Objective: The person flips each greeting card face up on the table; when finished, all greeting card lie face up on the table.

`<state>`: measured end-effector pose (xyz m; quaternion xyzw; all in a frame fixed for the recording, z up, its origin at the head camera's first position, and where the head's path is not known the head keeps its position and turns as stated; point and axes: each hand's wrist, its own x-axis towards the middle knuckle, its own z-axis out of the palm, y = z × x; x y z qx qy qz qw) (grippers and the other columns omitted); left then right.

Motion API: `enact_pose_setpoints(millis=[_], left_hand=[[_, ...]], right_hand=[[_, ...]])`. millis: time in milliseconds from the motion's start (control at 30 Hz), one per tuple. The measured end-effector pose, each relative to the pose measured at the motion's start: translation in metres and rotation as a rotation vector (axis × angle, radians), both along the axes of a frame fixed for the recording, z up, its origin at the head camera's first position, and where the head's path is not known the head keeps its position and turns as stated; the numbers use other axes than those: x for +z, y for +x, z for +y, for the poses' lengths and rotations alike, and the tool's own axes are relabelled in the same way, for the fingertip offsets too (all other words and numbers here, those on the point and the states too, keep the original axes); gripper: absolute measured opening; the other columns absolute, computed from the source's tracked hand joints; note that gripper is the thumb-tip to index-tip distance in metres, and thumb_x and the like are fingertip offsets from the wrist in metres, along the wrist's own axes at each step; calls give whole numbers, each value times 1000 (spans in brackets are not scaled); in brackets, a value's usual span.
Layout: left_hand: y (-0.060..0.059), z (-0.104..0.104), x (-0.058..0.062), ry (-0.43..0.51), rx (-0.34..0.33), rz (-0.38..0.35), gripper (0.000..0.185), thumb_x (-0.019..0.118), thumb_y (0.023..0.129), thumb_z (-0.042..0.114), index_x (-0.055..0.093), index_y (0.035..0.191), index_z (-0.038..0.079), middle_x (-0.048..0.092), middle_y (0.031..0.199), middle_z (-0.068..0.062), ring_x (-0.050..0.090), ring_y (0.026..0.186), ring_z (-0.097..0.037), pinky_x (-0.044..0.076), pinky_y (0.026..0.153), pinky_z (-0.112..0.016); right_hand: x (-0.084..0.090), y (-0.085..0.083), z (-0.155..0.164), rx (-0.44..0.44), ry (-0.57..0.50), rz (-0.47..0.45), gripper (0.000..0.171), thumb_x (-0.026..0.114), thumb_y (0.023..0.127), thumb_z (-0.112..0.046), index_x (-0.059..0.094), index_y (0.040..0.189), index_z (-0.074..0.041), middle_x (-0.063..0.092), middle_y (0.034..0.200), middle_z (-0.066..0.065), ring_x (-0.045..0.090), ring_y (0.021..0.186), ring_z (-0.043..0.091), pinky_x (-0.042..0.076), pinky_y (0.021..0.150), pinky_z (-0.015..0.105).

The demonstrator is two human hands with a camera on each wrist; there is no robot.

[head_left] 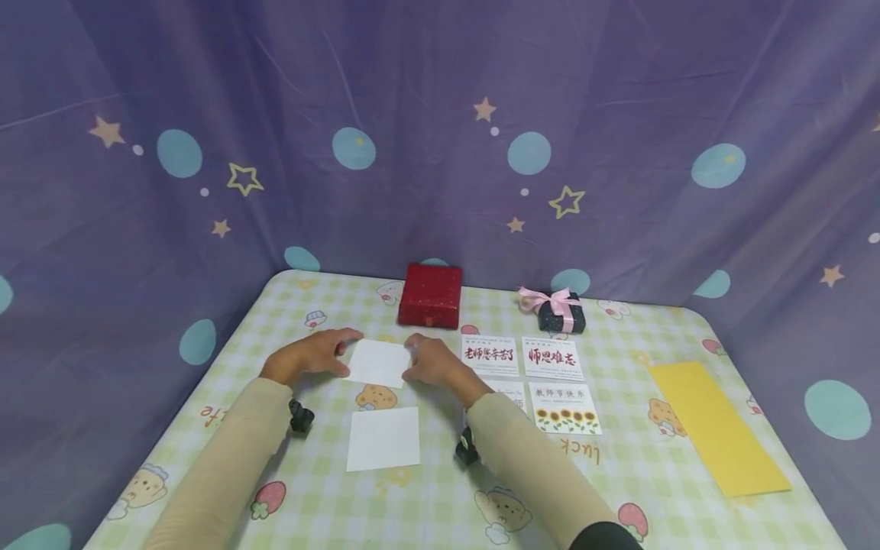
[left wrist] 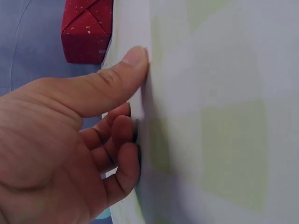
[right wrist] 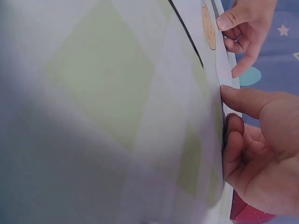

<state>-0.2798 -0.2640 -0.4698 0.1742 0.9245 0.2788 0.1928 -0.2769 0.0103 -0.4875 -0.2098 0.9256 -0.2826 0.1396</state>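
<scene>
Currently, a white card (head_left: 378,363) lies on the tablecloth (head_left: 316,496) left of the table's middle, between the person's two hands. Left hand (head_left: 311,356): thumb and index finger set wide apart at the card's left edge, index by the far corner, thumb by the near one; the other fingers are loosely bent (clearest in the left wrist view). Right hand (head_left: 438,363): mirrors this at the right edge, thumb and index finger likewise parted, remaining fingers relaxed and curving inward. Both grips read as loose, fingertips at the edges; how firmly they press cannot be told.

A second white card (head_left: 383,439) lies flat just nearer the person, apart from the first. To the right, four printed cards sit in two rows: two with red lettering, a far-left card (head_left: 490,357) and a far-right card (head_left: 553,358); a near-left card (head_left: 507,391), partly hidden by the right arm; and a sunflower card (head_left: 566,409).

Along the back: a red box (head_left: 430,296), beyond the hands, and a dark gift box (head_left: 560,313) with a pink ribbon (head_left: 558,299), behind the printed cards. A yellow sheet (head_left: 718,428) lies slantwise at far right. Starred purple cloth (head_left: 440,153) hangs behind the table.
</scene>
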Motion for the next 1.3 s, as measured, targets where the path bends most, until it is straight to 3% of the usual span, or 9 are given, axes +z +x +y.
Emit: enact_pose_setpoints(millis=[133,267,433,567,700,833,933,1100,1300], left_hand=[[-1,2,1,32,24,26,74,84,77,4,47,140,4,51,99,-12,49,88,-21,40,83,-34],[-1,3,-1,82,29,121,64,83,76,1,48,130,3,54,97,-13,50,86,-21,41,82,-34],[1,1,-5,156,53,271,41,79,82,0,55,115,5,57,95,-10,51,82,-17,43,75,-29],[1,1,-3,210,93,327,28,77,87,1,58,106,7,57,92,-8,49,79,-16,42,70,-26],[1,3,3,234,123,371,20,74,91,5,58,102,7,53,88,-4,47,78,-16,41,70,-26],[2,11,10,273,143,404,12,72,94,6,60,93,11,52,85,-1,49,77,-14,42,69,-25],[4,19,16,309,115,414,13,69,94,4,62,89,13,54,84,-2,49,77,-14,43,70,-25],[8,32,22,357,91,332,10,68,93,1,70,91,11,64,88,-7,59,74,-15,54,69,-29],[6,41,21,349,18,258,19,71,90,1,77,106,10,76,106,-12,70,78,-22,55,68,-27]], right_hand=[[0,-2,-1,-12,10,5,71,85,82,-23,52,142,-7,69,85,1,62,82,15,53,83,31],[2,-1,-1,-25,15,9,75,85,81,-26,50,144,-3,72,107,10,67,103,24,53,96,38],[0,0,1,-44,-13,40,50,79,86,-26,65,131,-8,71,125,10,64,120,27,49,105,41],[-2,0,3,-41,-97,57,21,70,93,-24,75,112,-17,77,105,2,70,94,19,55,86,32],[-2,-2,10,-42,-231,-3,15,63,98,-20,75,101,-13,74,76,1,64,61,10,53,61,24],[0,-5,19,-26,-370,-46,24,59,100,-17,74,117,-7,76,79,6,68,63,9,57,61,24],[3,-7,27,-32,-445,-70,29,57,101,-14,71,126,-6,78,91,11,73,75,14,60,69,27],[8,-12,41,-99,-521,-111,24,57,103,-15,74,117,-7,77,93,13,75,82,17,61,74,30],[13,-19,59,-52,-414,19,22,66,99,-24,75,113,-8,76,81,7,69,69,9,57,69,25]])
